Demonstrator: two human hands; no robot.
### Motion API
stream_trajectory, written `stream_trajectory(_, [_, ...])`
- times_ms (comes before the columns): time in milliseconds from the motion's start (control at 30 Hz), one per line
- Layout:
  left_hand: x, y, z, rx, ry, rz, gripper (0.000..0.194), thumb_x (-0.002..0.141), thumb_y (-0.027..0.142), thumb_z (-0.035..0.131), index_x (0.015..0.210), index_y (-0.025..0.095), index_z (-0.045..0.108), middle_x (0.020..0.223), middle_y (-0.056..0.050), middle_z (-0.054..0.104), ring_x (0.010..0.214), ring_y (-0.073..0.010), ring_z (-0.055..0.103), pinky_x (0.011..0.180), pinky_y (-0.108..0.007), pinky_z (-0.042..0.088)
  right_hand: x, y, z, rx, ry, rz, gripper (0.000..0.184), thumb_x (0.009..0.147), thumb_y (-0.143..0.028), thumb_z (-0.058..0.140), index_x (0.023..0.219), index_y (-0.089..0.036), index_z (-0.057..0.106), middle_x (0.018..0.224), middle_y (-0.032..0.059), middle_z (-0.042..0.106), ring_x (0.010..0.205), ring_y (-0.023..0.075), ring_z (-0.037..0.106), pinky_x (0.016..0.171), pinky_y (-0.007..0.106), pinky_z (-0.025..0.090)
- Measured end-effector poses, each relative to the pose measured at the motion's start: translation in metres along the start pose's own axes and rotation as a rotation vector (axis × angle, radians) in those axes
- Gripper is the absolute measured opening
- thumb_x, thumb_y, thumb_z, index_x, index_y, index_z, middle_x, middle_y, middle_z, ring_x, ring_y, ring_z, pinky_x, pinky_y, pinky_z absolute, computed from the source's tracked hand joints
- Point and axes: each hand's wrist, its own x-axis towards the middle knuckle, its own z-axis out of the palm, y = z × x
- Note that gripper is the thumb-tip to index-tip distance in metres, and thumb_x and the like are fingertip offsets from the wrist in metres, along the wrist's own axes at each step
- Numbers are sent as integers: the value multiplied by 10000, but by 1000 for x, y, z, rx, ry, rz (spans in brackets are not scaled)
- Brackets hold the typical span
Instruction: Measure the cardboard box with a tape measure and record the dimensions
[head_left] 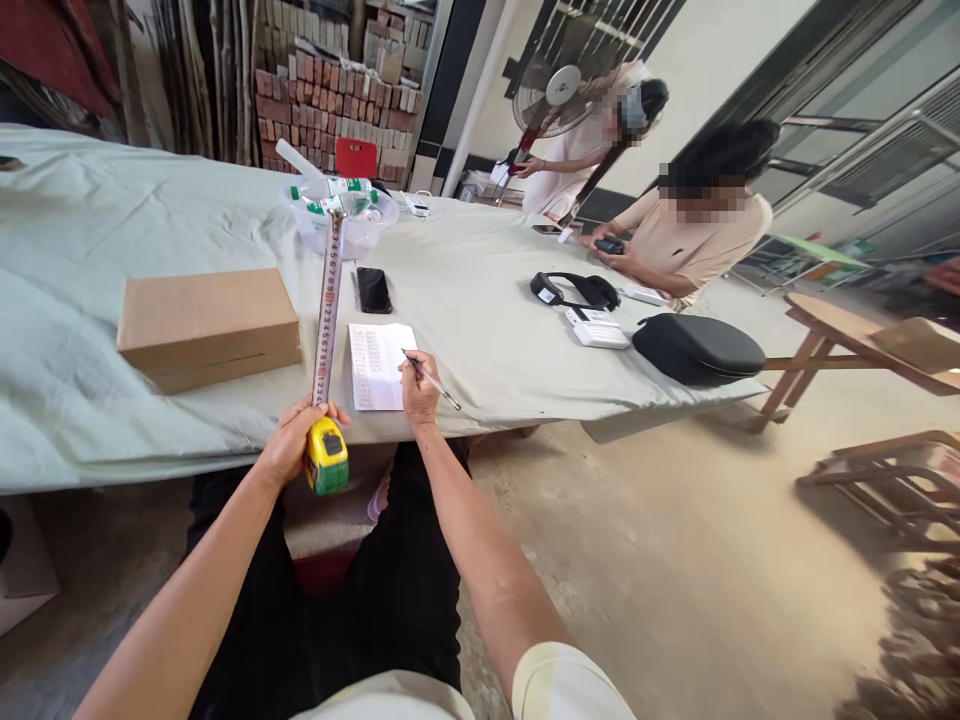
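Observation:
My left hand (291, 440) is closed on a yellow and green tape measure (327, 458) at the table's near edge. Its numbered blade (328, 310) is drawn out and reaches away from me, its far end in front of a plastic basin. In my right hand (420, 392) is a pen (435, 380), its tip at the right part of a white paper sheet (379, 370) with rows of handwriting. A brown cardboard box (214, 325) lies left of the blade. Just beyond the paper rests a black phone (373, 290).
Bottles lie in the clear basin (352, 230). To the right are a black headset (576, 291), a white device (598, 328) and a black case (697, 348). Two other people sit or stand beyond, near a fan (562, 85). A wooden stool (892, 480) stands right.

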Motion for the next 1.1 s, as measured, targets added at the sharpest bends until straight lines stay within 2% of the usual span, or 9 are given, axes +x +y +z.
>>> stream_trajectory(100, [-33,4,-13,-11,-14,-82,221,717,374,730,734,179,628,738,-62,695,565,-179,612,496,-284,487,0,-3,-3,7,35,-26,207,843,-381,525,951,-212,575,810,8,644,661,135,595,664,288,500])
stream_trajectory(200, [-61,15,-35,-6,80,-89,208,674,348,754,702,174,643,721,-78,694,525,-191,611,454,-296,482,0,-11,-7,95,65,27,206,841,-371,542,963,-207,564,769,-6,658,558,112,574,596,271,485])
stream_trajectory(333, [-83,38,-69,3,332,18,170,624,287,737,719,181,645,680,-65,698,496,-211,619,433,-313,498,0,-29,-10,163,40,90,260,880,-419,521,1030,-209,557,823,15,709,568,113,624,537,241,450])
stream_trajectory(433, [-86,59,-91,14,579,223,178,600,225,679,762,201,610,762,-28,741,457,-200,610,402,-316,490,1,-42,-2,218,-67,129,351,939,-507,452,1123,-226,553,898,37,743,633,127,675,549,237,473])
stream_trajectory(600, [-65,90,-117,-24,942,410,249,524,134,587,762,204,567,767,1,761,496,-194,611,418,-296,484,1,-50,48,218,-351,181,375,897,-554,528,1125,-261,586,1163,68,727,921,189,729,717,300,579])
stream_trajectory(733, [-38,100,-121,-24,958,348,325,514,56,553,783,197,668,732,-6,749,711,-192,656,507,-237,500,0,-55,94,162,-490,148,396,861,-471,622,1204,-277,587,1266,71,683,1145,239,678,1015,401,537])
stream_trajectory(833, [-24,98,-115,-57,955,310,353,513,5,594,789,193,710,687,13,723,685,-147,621,536,-189,490,-3,-62,112,118,-585,136,428,885,-425,602,1288,-291,554,1280,62,666,1172,255,664,1034,434,529])
stream_trajectory(933, [-18,91,-107,-75,917,295,325,534,13,675,801,186,739,699,32,712,622,-106,570,511,-156,461,-8,-65,108,111,-588,144,412,895,-424,591,1289,-306,561,1175,42,690,1103,239,688,1030,435,530])
stream_trajectory(1100, [-20,81,-95,-31,828,240,315,586,52,666,870,160,748,799,7,747,589,-87,556,487,-154,433,-12,-55,75,150,-483,171,344,894,-458,577,1194,-290,598,1211,44,694,1114,238,685,999,442,554])
